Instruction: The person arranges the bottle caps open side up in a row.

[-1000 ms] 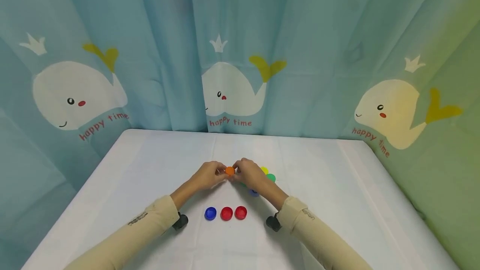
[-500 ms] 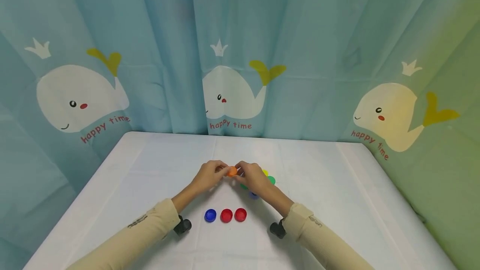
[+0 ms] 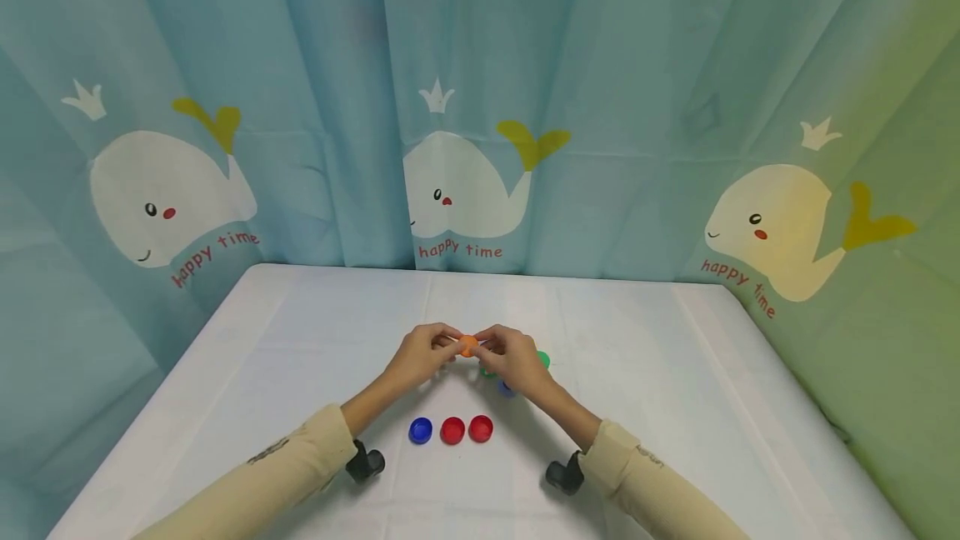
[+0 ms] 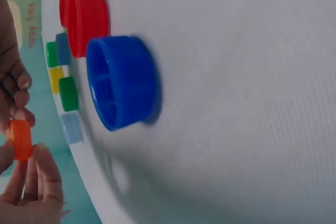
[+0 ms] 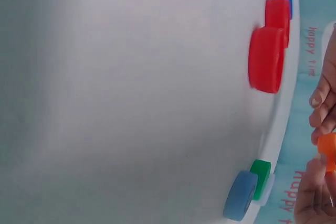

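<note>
An orange bottle cap [image 3: 468, 346] is held up between both hands above the far middle of the table. My left hand [image 3: 418, 352] pinches its left side with thumb and fingers. From the other side my right hand [image 3: 517, 361] grips the same cap, fingertips close to those of the left. Both wrist views show the cap raised off the tabletop. Beneath and behind the right hand lie a green cap [image 3: 543, 360], a second green cap [image 3: 488, 372] and a bluish cap [image 3: 506, 389], partly covered. A yellow cap [image 4: 56, 80] appears only in the left wrist view.
Nearer the body, a blue cap [image 3: 421, 431] and two red caps, one in the middle [image 3: 452, 431] and one at right [image 3: 481, 429], form a row, hollow side up. A whale-print curtain [image 3: 637, 107] hangs behind the white table [image 3: 300, 332].
Both hands have shifted slightly right with the orange cap, and the right hand's fingers have closed in around it. The yellow cap has gone out of sight behind the right hand in the head view.
</note>
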{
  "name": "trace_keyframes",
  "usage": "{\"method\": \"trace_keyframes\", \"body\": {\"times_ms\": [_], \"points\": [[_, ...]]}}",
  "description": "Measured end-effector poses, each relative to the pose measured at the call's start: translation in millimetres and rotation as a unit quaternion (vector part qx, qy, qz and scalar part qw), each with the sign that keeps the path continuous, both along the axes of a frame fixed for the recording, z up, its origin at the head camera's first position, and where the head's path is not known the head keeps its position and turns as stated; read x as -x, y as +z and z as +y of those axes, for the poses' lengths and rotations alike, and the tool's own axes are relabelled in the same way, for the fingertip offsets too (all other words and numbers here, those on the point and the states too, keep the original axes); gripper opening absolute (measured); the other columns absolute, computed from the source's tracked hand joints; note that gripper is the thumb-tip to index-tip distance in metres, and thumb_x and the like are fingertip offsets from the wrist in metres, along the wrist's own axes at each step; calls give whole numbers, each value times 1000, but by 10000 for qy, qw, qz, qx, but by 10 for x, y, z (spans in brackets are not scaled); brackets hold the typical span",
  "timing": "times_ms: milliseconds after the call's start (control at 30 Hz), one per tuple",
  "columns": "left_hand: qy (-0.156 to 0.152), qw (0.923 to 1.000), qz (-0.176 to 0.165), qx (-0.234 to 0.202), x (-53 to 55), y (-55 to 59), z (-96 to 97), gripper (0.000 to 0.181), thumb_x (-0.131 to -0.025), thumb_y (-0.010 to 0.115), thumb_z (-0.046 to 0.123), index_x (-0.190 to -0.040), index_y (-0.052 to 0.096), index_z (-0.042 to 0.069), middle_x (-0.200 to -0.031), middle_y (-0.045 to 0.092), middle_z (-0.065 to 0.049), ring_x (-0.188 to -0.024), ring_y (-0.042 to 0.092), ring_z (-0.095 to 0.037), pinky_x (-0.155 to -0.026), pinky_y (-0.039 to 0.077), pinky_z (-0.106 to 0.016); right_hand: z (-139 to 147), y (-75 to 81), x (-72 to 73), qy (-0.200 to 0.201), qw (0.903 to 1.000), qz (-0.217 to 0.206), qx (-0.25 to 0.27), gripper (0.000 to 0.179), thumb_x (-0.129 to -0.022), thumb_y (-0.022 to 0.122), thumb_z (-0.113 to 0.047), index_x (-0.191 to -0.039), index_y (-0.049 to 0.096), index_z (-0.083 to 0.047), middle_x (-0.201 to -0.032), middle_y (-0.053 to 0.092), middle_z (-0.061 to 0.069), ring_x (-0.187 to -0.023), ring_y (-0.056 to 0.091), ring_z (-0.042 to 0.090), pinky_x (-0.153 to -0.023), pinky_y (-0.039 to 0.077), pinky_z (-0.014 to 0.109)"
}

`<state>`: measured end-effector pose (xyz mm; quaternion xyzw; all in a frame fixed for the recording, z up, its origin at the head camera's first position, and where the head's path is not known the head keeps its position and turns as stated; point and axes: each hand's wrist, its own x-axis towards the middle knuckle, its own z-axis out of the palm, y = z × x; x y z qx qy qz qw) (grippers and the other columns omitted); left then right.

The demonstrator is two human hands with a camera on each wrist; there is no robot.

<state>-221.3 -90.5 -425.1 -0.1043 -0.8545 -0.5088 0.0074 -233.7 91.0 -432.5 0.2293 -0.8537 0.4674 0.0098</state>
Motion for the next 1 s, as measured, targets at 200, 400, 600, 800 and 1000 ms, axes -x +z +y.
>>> {"method": "trace_keyframes", "body": {"times_ms": [200,400,600,800,1000], "points": [[127,9986,254,-437,-25,17,26,23,-88,66,9,-108,64,-2,-84,67,-9,-74,64,-30,-59,51,-26,1,30,14,-182,9786,-1613,1263,32,-90,64,-14,-112,61,8,-93,66,24,-71,66,22,-68,55,34],[143,9974,466,-526,-65,47,69,31,-88,66,8,-117,62,-4,-90,66,-8,-79,65,-24,-65,53,-24,15,84,-21,-317,9367,-2729,2171,38,-91,64,-14,-120,56,9,-101,63,22,-82,63,22,-76,53,31],[-111,9977,628,-240,-125,69,91,25,-89,65,10,-112,66,0,-99,68,-8,-83,64,-18,-68,52,-23,94,110,-100,-217,9163,-3070,2561,42,-91,63,-16,-124,51,8,-103,65,17,-93,65,27,-82,51,32],[-259,9968,751,-115,-172,92,112,20,-88,66,9,-108,68,6,-96,68,-4,-85,63,-19,-71,53,-26,182,124,-156,125,8938,-3398,2924,41,-93,60,-13,-125,47,11,-109,62,25,-87,67,19,-82,50,30],[-668,9964,483,-190,-175,88,110,21,-90,65,15,-111,67,10,-93,68,-4,-81,64,-21,-70,53,-28,289,129,-172,318,9029,-3326,2705,39,-91,63,-16,-119,52,10,-111,59,29,-94,65,28,-84,49,32]]}}
